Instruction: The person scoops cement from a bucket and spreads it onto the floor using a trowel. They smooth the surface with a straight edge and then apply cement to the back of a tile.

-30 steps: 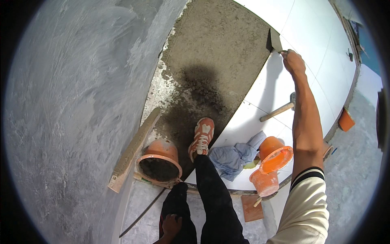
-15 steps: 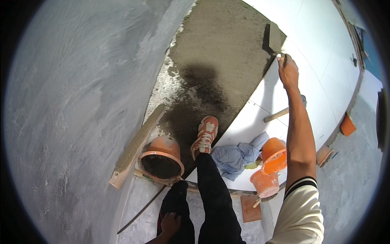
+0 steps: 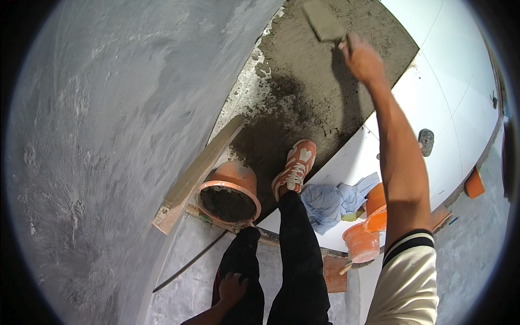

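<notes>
My right hand (image 3: 362,59) grips the handle of a mortar-coated trowel (image 3: 322,21), whose flat blade is held over a grey mortar bed (image 3: 319,65) at the upper middle. Large white tiles (image 3: 439,70) border that bed on the right. My left hand (image 3: 232,287) rests on my left thigh, fingers loosely curved over the dark cloth and apart. An orange-sneakered foot of mine (image 3: 295,165) stands on the darker, damp part of the bed, beside an orange bucket (image 3: 233,174) holding dark grey mix.
A mortar-caked board (image 3: 192,184) lies along the grey wall (image 3: 108,135) at left. On the tiles are a blue cloth (image 3: 327,208) and a mallet (image 3: 426,142), partly behind my arm. Orange buckets (image 3: 360,244) stand at lower right, another orange container (image 3: 474,184) at the far right.
My right hand and the trowel have swung left and up from the tile edge onto the mortar. The view has shifted, moving floor items rightward and upward. My left hand stays on my leg.
</notes>
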The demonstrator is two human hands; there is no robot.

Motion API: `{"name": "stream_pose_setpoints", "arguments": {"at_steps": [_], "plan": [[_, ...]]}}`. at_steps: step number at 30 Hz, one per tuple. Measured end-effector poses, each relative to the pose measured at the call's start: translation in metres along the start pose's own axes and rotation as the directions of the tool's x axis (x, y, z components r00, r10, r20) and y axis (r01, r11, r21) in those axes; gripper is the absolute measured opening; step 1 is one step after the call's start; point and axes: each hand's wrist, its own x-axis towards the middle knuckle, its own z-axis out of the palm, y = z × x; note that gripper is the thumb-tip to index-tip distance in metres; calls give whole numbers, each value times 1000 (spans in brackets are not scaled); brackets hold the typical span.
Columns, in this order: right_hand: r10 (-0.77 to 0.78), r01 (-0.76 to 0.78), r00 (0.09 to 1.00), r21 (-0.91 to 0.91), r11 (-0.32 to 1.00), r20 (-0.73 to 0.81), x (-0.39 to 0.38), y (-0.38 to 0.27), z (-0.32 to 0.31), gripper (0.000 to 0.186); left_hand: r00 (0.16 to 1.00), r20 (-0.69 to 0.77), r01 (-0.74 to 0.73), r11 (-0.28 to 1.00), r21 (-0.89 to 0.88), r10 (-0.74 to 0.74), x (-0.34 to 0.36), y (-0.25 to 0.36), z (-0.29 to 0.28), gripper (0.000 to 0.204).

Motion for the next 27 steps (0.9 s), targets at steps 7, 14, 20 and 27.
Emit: {"name": "stream_pose_setpoints", "arguments": {"at_steps": [7, 14, 20, 27], "plan": [[107, -122, 991, 206, 971, 80, -116, -55, 34, 41, 999, -28, -33, 999, 10, 33, 5, -6, 6, 39], [229, -224, 973, 248, 942, 6, -139, -104, 64, 42, 992, -109, -72, 997, -14, 70, 11, -7, 2, 36], [243, -245, 969, 218, 945, 39, -198, -110, 72, 41, 980, -166, -124, 991, -53, 114, 33, -1, -29, 38], [377, -396, 918, 291, 871, 121, -375, -144, 46, 37, 972, -198, -146, 985, -89, 126, 37, -25, -68, 43]]}}
